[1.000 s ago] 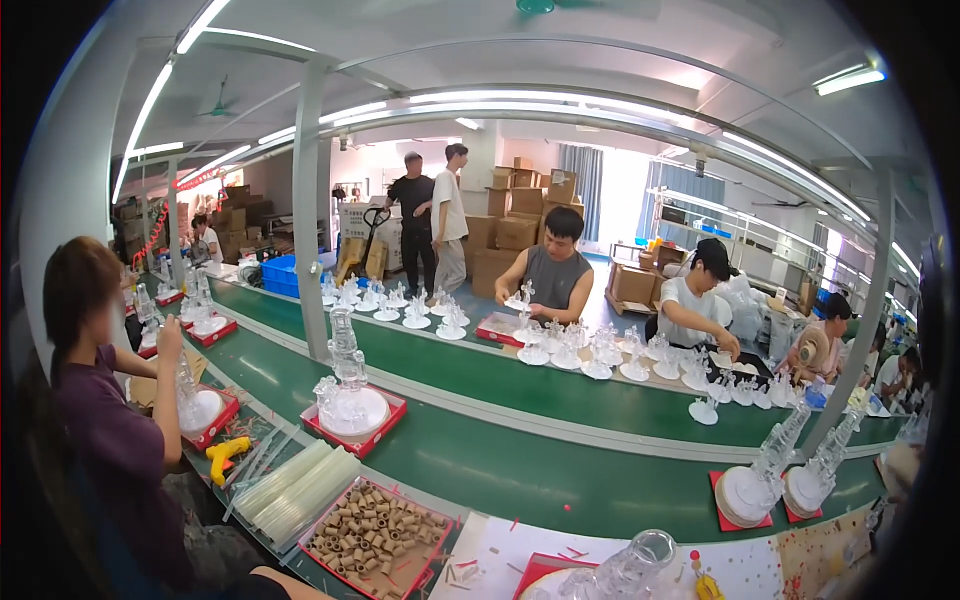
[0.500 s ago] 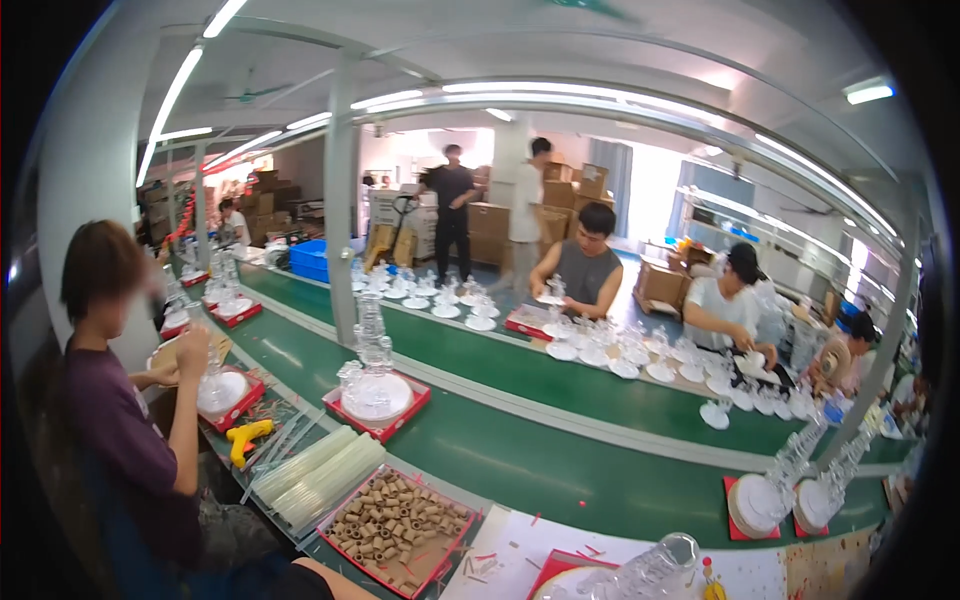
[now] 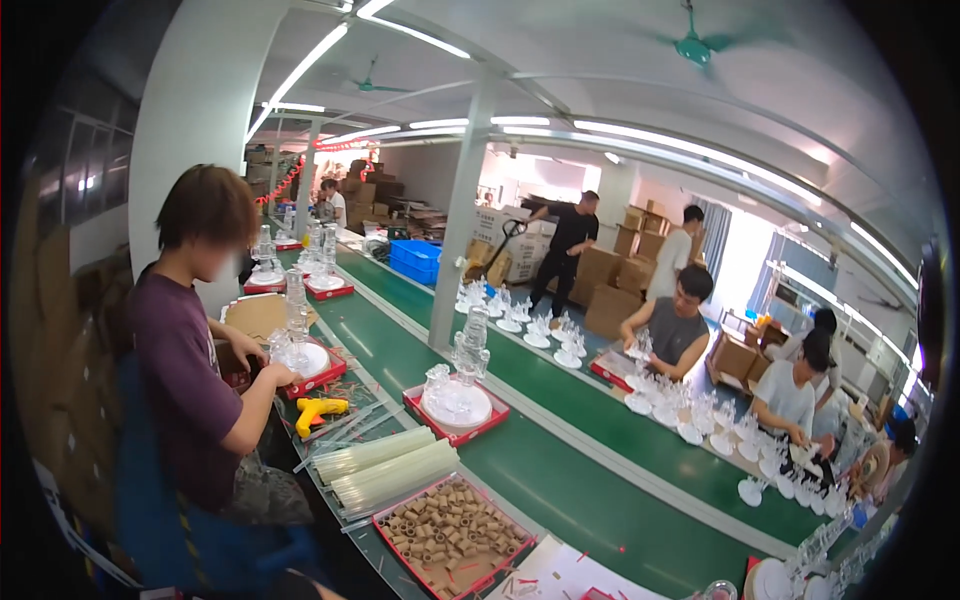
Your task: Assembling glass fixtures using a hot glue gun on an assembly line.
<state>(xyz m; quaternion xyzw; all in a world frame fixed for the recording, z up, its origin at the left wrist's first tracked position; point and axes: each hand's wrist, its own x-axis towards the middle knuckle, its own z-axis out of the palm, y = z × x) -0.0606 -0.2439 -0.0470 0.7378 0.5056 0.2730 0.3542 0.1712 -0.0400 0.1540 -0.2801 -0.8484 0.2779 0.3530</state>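
Note:
Neither of my hands shows; only a sliver of bare skin point(image 3: 318, 588), perhaps my arm, is at the lower edge. Closest to me lie a shallow red tray of short brown cardboard tubes point(image 3: 455, 530) and a bundle of translucent sticks point(image 3: 390, 468). A yellow glue gun point(image 3: 320, 412) rests beyond the sticks. On the green belt, a clear ornament point(image 3: 469, 345) stands on a white round base point(image 3: 458, 404) in a red box tray point(image 3: 468, 435). At bottom right, the rim of another clear piece point(image 3: 720, 590) is cut off.
At left, a co-worker in purple point(image 3: 190, 350) has both hands at a clear ornament point(image 3: 297, 312). White paper point(image 3: 560, 570) covers the near bench. Co-workers sit across the green belt point(image 3: 570, 480) behind rows of clear pieces point(image 3: 690, 415). A post point(image 3: 462, 210) rises between the lines.
My view has swung left and up, so the scene sits further right and the near clear piece has mostly left the frame. The purple-shirted co-worker's hands have lowered to the ornament.

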